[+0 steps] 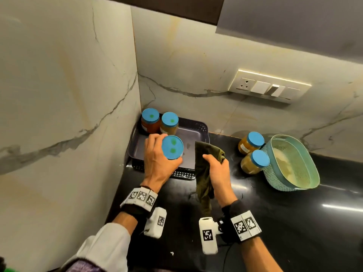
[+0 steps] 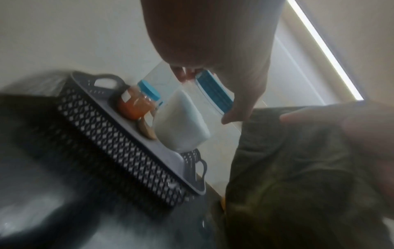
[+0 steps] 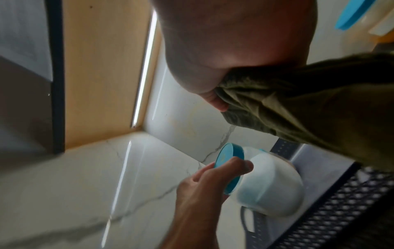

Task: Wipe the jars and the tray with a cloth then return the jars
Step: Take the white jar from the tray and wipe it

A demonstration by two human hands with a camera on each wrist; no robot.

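Here, left hand [image 1: 157, 163] gripping jar [image 1: 172, 147], right hand [image 1: 219, 173] gripping cloth [image 1: 204, 173]

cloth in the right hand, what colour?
Dark olive green cloth, gripped by the right hand; head view shows it best.

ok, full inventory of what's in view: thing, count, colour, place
jars in tray: 2, blue lids, tray's back-left corner
held jar: 1, blue lid, white contents, above tray
jars on counter: 2, blue lids, beside basket
tray: 1, dark grey, counter corner
cloth: 1, olive green, hanging from right hand
basket: 1, teal, counter right
counter: 1, black
switch panel: 1, white, back wall
left hand: grips held jar
right hand: grips cloth
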